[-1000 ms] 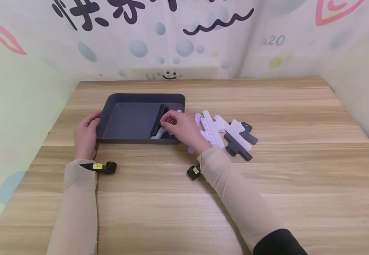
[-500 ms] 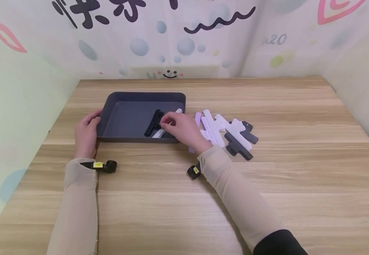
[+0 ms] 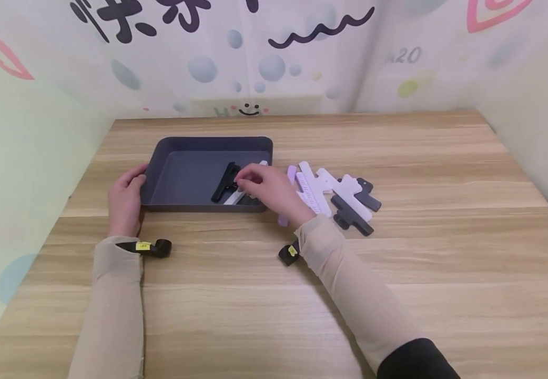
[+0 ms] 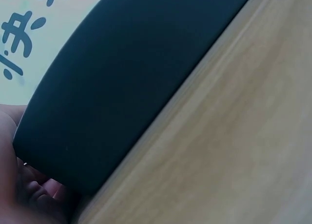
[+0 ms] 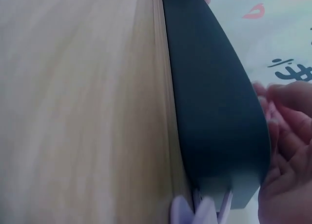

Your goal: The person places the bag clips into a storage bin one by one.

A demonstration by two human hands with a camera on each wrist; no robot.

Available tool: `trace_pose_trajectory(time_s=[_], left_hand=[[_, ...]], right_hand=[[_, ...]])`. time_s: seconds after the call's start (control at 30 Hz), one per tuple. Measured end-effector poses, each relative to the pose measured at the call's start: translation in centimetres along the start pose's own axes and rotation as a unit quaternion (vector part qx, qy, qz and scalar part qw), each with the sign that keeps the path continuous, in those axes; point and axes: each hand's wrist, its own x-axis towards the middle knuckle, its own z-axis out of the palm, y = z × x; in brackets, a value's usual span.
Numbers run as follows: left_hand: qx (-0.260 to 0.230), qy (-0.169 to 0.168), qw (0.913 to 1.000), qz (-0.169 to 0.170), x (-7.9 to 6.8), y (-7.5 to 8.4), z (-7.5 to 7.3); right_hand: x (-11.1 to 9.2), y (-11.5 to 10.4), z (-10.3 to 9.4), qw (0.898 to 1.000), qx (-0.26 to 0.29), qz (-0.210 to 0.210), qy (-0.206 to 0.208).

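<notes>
In the head view my left hand [image 3: 124, 202] rests against the left outer wall of a dark grey tray [image 3: 207, 208]. Its thumb and fingers touch that wall. Over the tray's right part hovers my right hand [image 3: 274, 189], fingers loosely bent, thumb and forefinger close together, with nothing visible between them. Beneath and beside the fingertips, a black bag clip [image 3: 224, 182] lies on the tray floor. A white bag clip [image 3: 233, 198] lies there too, partly hidden by the hand. The right wrist view shows the right fingers [image 5: 292, 136] beyond the tray's near wall.
Just right of the tray lies a loose pile on the wooden table [image 3: 255, 295]: a purple clip [image 3: 291, 173], white clips [image 3: 314, 189] and dark grey clips [image 3: 352, 215], some overlapping. A printed curtain [image 3: 274, 68] hangs behind the table; walls stand at both sides.
The black clip has dropped from near the right fingertips and lies flatter and farther left on the tray floor. Both hands stay almost in place; the view shifts slightly.
</notes>
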Motion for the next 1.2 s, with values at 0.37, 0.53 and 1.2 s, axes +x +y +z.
trace_pose_trajectory(time_s=[0.37,0.53,1.2], left_hand=[[-0.001,0.007,1.0000,-0.003,-0.1,0.1,-0.1],[-0.009,0.005,0.9999,-0.006,0.0,0.0,0.0],[-0.009,-0.006,0.9999,-0.006,0.1,-0.2,-0.1]], right_hand=[[-0.2,-0.1,-1.2,0.988,0.155,0.009,0.000],[-0.3,0.2,-2.2,0.990,0.140,0.034,0.001],[-0.2,3.1,-5.6,0.985,0.148,0.090,-0.006]])
